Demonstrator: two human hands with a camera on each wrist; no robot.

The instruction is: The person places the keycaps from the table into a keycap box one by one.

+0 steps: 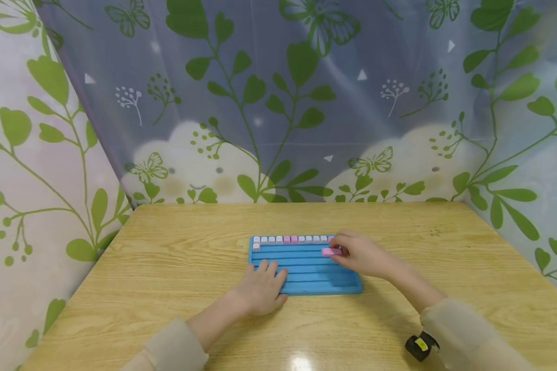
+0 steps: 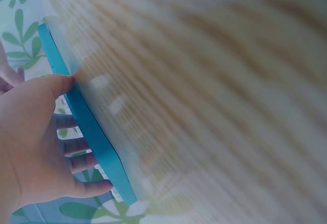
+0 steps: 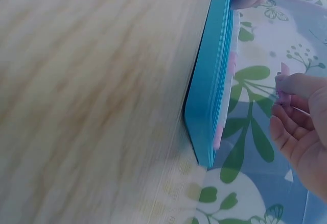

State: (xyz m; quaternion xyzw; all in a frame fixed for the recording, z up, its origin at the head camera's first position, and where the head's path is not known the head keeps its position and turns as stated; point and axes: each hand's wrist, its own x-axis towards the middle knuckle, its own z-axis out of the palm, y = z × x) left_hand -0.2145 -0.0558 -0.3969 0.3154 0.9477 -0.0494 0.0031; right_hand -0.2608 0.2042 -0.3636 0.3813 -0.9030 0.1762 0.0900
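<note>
A blue keyboard tray (image 1: 313, 287) with ridged rows lies on the table. White and pink keycaps (image 1: 294, 239) line its back row, and one white keycap (image 1: 256, 247) sits at the left end of the second row. My right hand (image 1: 364, 255) pinches a long pink keycap (image 1: 329, 252) above the tray's right part; the right wrist view shows that keycap (image 3: 284, 83) between thumb and fingers. With fingers spread, my left hand (image 1: 259, 292) rests on the tray's front left part. In the left wrist view its thumb touches the tray's side (image 2: 97, 129).
A black object with a yellow label (image 1: 420, 346) is beside the right sleeve, near the table's front. The wooden table (image 1: 176, 247) runs back to a wall cloth (image 1: 269, 118) printed with leaves and butterflies.
</note>
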